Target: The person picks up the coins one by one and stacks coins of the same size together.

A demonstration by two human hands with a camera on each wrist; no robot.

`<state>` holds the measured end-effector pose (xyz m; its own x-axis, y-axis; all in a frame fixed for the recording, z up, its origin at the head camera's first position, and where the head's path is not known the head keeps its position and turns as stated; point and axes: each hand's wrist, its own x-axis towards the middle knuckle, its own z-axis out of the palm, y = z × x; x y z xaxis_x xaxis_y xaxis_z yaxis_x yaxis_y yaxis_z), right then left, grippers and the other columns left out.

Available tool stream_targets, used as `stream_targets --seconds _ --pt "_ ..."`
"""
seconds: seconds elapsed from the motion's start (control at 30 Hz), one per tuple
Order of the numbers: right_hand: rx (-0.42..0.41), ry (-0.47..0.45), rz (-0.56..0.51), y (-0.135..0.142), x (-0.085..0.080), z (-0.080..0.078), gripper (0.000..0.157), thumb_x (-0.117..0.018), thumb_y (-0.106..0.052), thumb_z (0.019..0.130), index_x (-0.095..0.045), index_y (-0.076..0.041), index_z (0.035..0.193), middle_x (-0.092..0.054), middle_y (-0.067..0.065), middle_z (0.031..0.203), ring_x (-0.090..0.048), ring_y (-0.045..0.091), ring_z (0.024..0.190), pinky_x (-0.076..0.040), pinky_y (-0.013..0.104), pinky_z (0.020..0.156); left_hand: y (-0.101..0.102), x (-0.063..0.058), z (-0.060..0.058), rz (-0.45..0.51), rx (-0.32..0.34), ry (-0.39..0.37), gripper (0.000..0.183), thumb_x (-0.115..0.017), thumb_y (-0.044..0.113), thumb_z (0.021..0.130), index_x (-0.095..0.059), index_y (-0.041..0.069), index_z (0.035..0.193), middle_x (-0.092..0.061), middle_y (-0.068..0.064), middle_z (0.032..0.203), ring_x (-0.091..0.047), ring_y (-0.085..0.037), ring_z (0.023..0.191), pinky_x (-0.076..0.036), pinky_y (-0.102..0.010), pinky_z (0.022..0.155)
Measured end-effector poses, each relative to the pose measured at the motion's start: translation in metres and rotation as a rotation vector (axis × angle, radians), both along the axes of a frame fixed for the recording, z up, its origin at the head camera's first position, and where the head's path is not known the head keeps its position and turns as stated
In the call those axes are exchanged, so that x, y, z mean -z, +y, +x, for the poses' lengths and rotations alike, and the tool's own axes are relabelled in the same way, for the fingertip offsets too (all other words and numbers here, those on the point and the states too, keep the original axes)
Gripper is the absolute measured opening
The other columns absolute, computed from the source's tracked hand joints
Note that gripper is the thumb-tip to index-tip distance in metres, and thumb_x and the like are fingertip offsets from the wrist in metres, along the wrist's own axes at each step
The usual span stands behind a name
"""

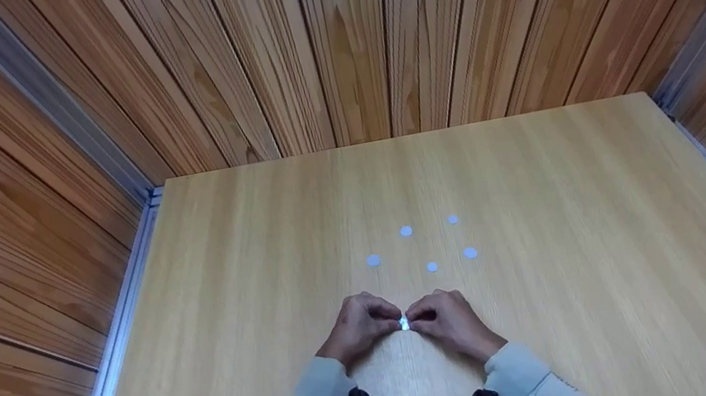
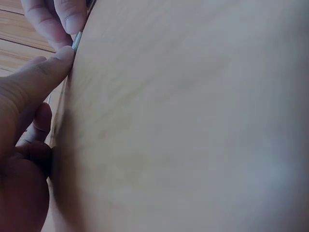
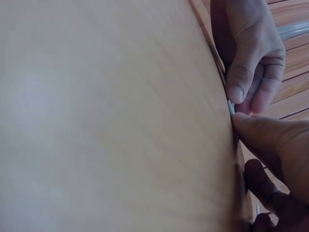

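Note:
Between the fingertips of both hands is a small, bright white piece (image 1: 404, 324), low over the wooden table. My left hand (image 1: 361, 326) pinches its left side with thumb and forefinger, while my right hand (image 1: 451, 321) pinches the right side the same way. In the left wrist view the thin pale edge of the piece (image 2: 77, 40) shows between the two thumbs. The right wrist view shows that thin edge too, close to the tabletop. Fingers cover most of the piece, so I cannot tell its full shape.
Several small, flat, pale round discs lie scattered beyond the hands, among them a left one (image 1: 373, 260) and a right one (image 1: 470, 253). The light wooden tabletop (image 1: 245, 246) is bounded by wood-plank walls (image 1: 348, 46) and metal rails (image 1: 119, 312).

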<state>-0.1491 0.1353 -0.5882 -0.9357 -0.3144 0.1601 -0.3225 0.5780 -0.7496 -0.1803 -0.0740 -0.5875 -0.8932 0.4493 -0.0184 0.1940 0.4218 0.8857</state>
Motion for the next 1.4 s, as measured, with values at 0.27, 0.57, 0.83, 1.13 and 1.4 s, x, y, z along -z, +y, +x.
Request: stream_targets --seconds 0.27,0.57,0.83,1.13,1.4 --pt "0.019 0.037 0.032 -0.010 0.003 0.005 0.013 -0.082 -0.017 0.083 -0.080 -0.019 0.095 -0.075 -0.012 0.094 -0.058 0.008 0.081 -0.031 0.037 0.076 -0.010 -0.002 0.002 -0.027 -0.005 -0.025 0.014 -0.083 0.006 0.080 -0.081 0.013 0.093 -0.072 0.011 0.087 -0.059 -0.009 0.086 -0.047 -0.026 0.080" --pt "0.019 -0.006 0.060 -0.014 0.001 0.007 0.013 -0.081 -0.019 0.084 -0.081 -0.020 0.097 -0.075 -0.013 0.096 -0.057 0.006 0.082 -0.028 0.036 0.076 -0.013 -0.004 0.003 -0.060 -0.016 -0.082 0.015 -0.083 0.008 0.081 -0.081 0.018 0.092 -0.069 0.014 0.087 -0.059 -0.009 0.088 -0.045 -0.029 0.082" --pt "0.016 0.040 0.026 -0.015 0.004 0.006 0.014 -0.083 -0.021 0.081 -0.080 -0.020 0.095 -0.075 -0.012 0.096 -0.056 0.006 0.083 -0.029 0.037 0.077 -0.014 -0.003 0.002 -0.022 0.005 -0.035 0.012 -0.083 0.006 0.080 -0.080 0.012 0.090 -0.071 0.009 0.087 -0.058 -0.009 0.086 -0.046 -0.027 0.080" --pt "0.029 0.037 0.044 -0.016 0.002 0.007 0.015 -0.083 -0.021 0.082 -0.080 -0.019 0.097 -0.075 -0.011 0.098 -0.057 0.006 0.085 -0.029 0.037 0.077 -0.013 -0.006 -0.006 0.003 -0.011 -0.107 0.014 -0.083 0.006 0.081 -0.080 0.012 0.093 -0.074 0.007 0.086 -0.063 -0.011 0.089 -0.047 -0.032 0.086" --pt "0.021 0.025 0.055 -0.016 0.001 0.008 0.016 -0.083 -0.022 0.083 -0.080 -0.019 0.098 -0.075 -0.011 0.098 -0.058 0.008 0.086 -0.031 0.036 0.077 -0.015 -0.006 -0.021 0.053 -0.077 -0.111 0.017 -0.083 0.007 0.080 -0.079 0.011 0.096 -0.075 0.004 0.089 -0.069 -0.011 0.087 -0.052 -0.033 0.086"
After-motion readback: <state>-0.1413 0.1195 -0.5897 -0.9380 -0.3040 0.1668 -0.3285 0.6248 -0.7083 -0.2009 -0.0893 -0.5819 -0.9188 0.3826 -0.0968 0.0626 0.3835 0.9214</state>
